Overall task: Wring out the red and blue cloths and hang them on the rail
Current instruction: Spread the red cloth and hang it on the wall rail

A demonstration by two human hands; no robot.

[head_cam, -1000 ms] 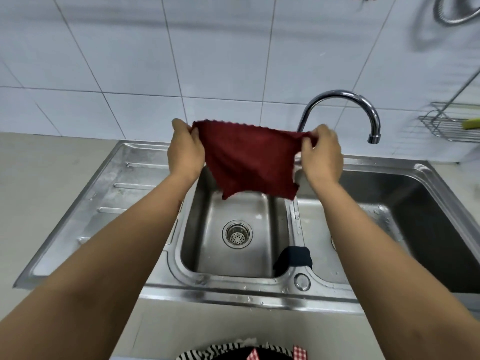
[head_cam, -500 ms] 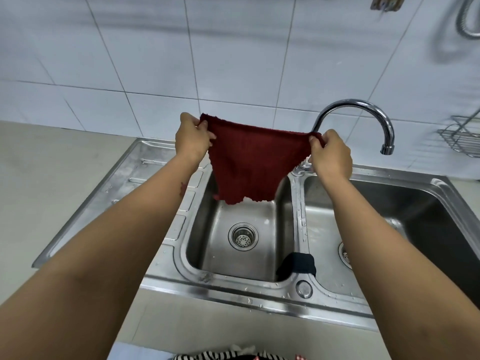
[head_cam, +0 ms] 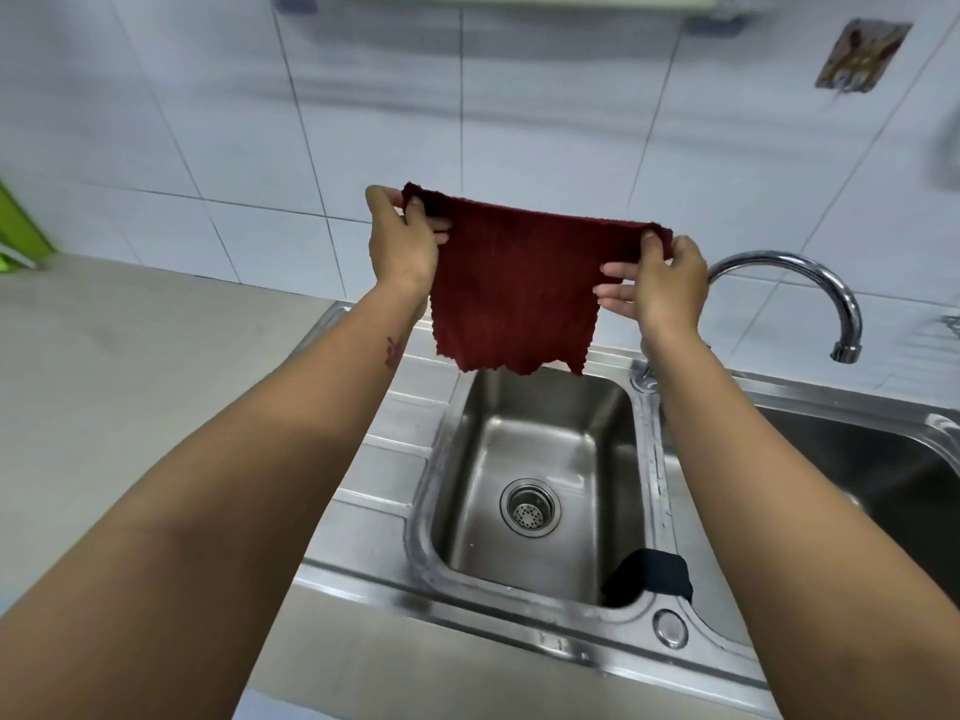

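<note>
I hold the red cloth (head_cam: 511,288) spread flat in the air above the left sink basin (head_cam: 535,459). My left hand (head_cam: 400,241) pinches its top left corner and my right hand (head_cam: 660,283) pinches its top right corner. The dark blue cloth (head_cam: 649,571) lies draped over the divider between the two basins, near the front rim. The rail (head_cam: 519,0) runs along the tiled wall at the very top of the view, well above the red cloth and blurred.
A curved chrome tap (head_cam: 810,283) stands to the right of my right hand. A second basin (head_cam: 883,475) lies at right. The ribbed draining board (head_cam: 395,433) and a grey counter (head_cam: 130,381) are at left. A wall hook plate (head_cam: 862,54) is mounted at upper right.
Both hands have lifted the spread red cloth higher toward the wall. My view has tilted up, bringing the rail into sight at the top.
</note>
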